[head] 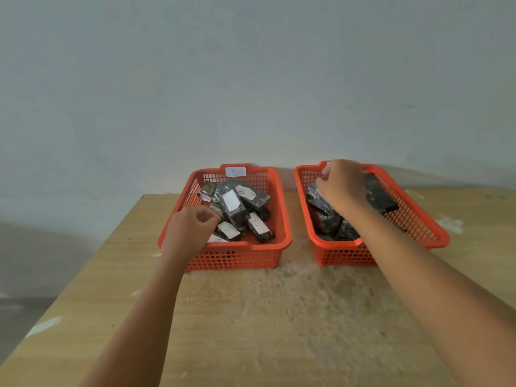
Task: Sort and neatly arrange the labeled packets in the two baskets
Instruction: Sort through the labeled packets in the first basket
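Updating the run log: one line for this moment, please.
left hand: in left basket, at packets | right hand: in right basket | grips: unclear

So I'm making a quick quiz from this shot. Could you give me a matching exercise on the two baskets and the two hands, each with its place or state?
Things:
1. left basket
2. right basket
3. left hand
4. right hand

Descriptions:
a. reaches over the basket's far end
b. bears a white tag marked B
c. at the near left corner of a basket
d. packets show no labels

Pairs: 1-b, 2-d, 3-c, 4-a
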`<state>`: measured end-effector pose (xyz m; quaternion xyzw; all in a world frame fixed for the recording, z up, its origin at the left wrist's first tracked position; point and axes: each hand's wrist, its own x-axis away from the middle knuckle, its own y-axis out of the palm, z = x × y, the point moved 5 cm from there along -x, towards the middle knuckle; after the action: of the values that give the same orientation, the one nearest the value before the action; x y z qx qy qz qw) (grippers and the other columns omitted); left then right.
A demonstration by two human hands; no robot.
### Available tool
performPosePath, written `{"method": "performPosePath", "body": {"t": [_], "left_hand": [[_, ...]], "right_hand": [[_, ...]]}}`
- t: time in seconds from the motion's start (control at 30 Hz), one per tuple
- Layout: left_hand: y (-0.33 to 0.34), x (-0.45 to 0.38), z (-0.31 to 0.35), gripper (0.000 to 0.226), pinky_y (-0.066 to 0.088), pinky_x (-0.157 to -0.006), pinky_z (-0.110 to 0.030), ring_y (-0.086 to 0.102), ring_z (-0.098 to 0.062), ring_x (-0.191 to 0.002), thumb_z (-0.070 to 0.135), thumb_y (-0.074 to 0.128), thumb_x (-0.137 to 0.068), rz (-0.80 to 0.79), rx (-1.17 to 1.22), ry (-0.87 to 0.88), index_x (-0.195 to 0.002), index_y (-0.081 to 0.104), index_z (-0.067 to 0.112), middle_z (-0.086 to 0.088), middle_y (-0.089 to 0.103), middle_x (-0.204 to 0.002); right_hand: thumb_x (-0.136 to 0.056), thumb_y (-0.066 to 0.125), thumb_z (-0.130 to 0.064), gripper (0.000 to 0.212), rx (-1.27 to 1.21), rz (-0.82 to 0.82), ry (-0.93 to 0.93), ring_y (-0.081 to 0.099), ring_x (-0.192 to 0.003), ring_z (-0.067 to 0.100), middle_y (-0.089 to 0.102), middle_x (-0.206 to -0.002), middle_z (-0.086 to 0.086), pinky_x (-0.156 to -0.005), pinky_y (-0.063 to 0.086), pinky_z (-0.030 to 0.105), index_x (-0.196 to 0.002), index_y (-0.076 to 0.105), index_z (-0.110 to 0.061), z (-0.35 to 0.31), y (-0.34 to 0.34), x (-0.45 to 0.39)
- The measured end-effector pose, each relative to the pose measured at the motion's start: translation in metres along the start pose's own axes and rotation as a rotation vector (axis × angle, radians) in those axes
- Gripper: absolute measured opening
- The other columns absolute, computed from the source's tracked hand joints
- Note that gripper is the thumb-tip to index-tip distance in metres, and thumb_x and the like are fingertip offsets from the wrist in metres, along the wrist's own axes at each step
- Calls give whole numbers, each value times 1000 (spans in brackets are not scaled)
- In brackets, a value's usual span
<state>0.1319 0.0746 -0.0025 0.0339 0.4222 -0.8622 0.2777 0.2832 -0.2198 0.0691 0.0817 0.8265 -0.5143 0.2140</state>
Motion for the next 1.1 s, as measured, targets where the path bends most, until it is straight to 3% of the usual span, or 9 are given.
{"method": "performPosePath", "body": {"t": [0.07, 0.13, 0.27, 0.47, 0.67, 0.77, 0.9, 0.97, 1.1], "left_hand": [[2, -3, -6, 11, 43, -54, -21, 61, -4, -62, 25, 71, -92, -5, -14, -60, -84, 75, 33, 13, 72, -78], [5, -6, -10, 13, 49, -52, -24, 64, -9, -60, 19, 72, -89, -37, -27, -102, -89, 78, 30, 11, 74, -82], [9, -10, -16, 29, 51, -61, -18, 69, -8, -81, 11, 75, -86, -79, -65, -146, -112, 77, 22, 6, 77, -104], [4, -9, -16, 53, 48, -58, -25, 65, -16, -80, -4, 64, -83, 69, -90, -160, -129, 64, 21, -6, 67, -122], [13, -11, -19, 49, 48, -56, -26, 65, -21, -81, 12, 62, -90, -218, -222, -291, -137, 50, 17, 0, 58, -88], [14, -13, -20, 55, 51, -57, -25, 66, -18, -79, 24, 71, -89, -265, -231, -272, -139, 49, 15, 0, 62, -92], [18, -12, -23, 89, 57, -67, -28, 68, -17, -81, 46, 81, -81, -310, -244, -244, -150, 35, 15, 1, 62, -99], [19, -9, -23, 101, 55, -60, -26, 67, -13, -74, 52, 81, -79, -339, -234, -258, -154, 25, 14, 2, 63, -93], [21, -12, -24, 112, 61, -64, -30, 72, -15, -68, 39, 83, -83, -375, -112, -273, -159, 6, 14, -5, 68, -95]], "right_hand": [[-88, 64, -5, 13, -129, 12, -170, 64, -83, 20, 71, -88, 6, -77, 53, 29, -85, 75, -10, -36, 9, 17], [-93, 63, -3, 14, -273, -201, -285, 65, -81, 11, 73, -95, 2, -79, 52, 16, -95, 75, -9, -71, 28, 44], [-85, 80, -18, 29, -308, -550, -320, 66, -89, 9, 73, -101, -6, -83, 55, 30, -113, 73, -17, -99, 81, 90], [-80, 80, -22, 16, -220, -527, -269, 62, -81, 8, 65, -82, -14, -55, 37, 24, -80, 66, -31, -90, 86, 87], [-80, 76, -18, 21, -193, -522, -286, 60, -76, 4, 69, -88, -13, -52, 35, 22, -70, 68, -35, -94, 87, 90], [-80, 76, -18, 21, -228, -520, -273, 63, -77, 5, 70, -86, -14, -55, 39, 23, -71, 68, -34, -92, 87, 90], [-82, 80, -21, 13, -247, -520, -292, 63, -72, 2, 72, -84, -14, -52, 34, 18, -78, 72, -31, -94, 84, 92], [-84, 80, -20, 10, -272, -515, -303, 61, -70, 1, 71, -83, -14, -52, 33, 16, -86, 75, -28, -94, 84, 92], [-90, 68, 0, 26, -308, -429, -269, 54, -71, -6, 69, -97, -9, -56, 37, 13, -100, 73, -23, -91, 88, 89]]}}
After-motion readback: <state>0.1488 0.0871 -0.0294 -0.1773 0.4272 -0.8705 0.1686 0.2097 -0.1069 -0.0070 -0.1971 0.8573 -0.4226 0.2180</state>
